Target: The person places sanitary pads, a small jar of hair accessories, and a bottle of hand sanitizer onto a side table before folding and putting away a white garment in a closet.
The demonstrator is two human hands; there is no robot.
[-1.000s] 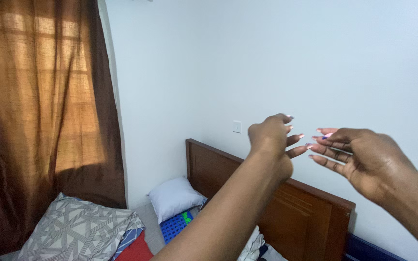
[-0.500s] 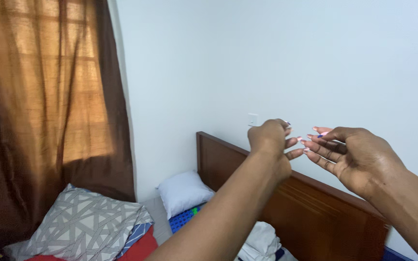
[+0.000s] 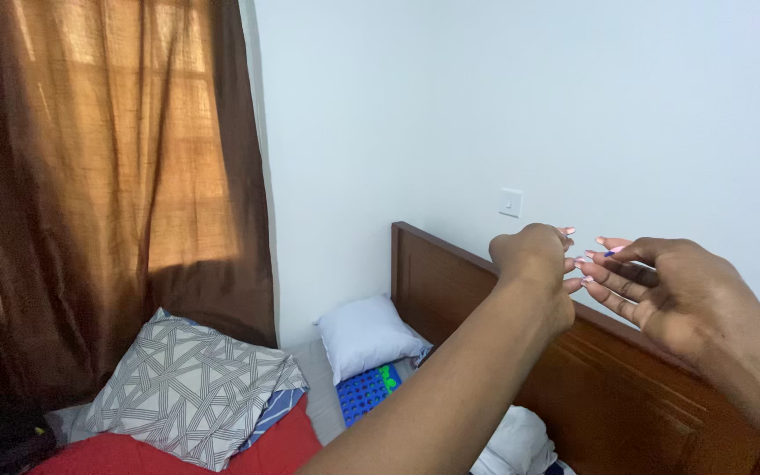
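Note:
Both my hands are raised in front of the pale wall, above a brown wooden headboard (image 3: 437, 277). My left hand (image 3: 534, 259) shows its back, with the fingers curled toward my right hand; what they pinch, if anything, is hidden. My right hand (image 3: 675, 295) is beside it, fingers spread forward, and a tiny blue thing (image 3: 613, 252) sits pinched between its thumb and forefinger. The fingertips of the two hands touch or nearly touch.
Below lies a bed with a grey patterned pillow (image 3: 191, 387), a small white pillow (image 3: 367, 334), a red sheet (image 3: 257, 449), a blue grid board with green pieces (image 3: 367, 391) and a white cloth (image 3: 516, 444). A brown curtain (image 3: 107, 176) covers the window at left. A wall switch (image 3: 510, 202) is on the wall.
The view has swung left, so the bed and switch sit further right in frame. My hands have drawn closer together, their fingertips now meeting.

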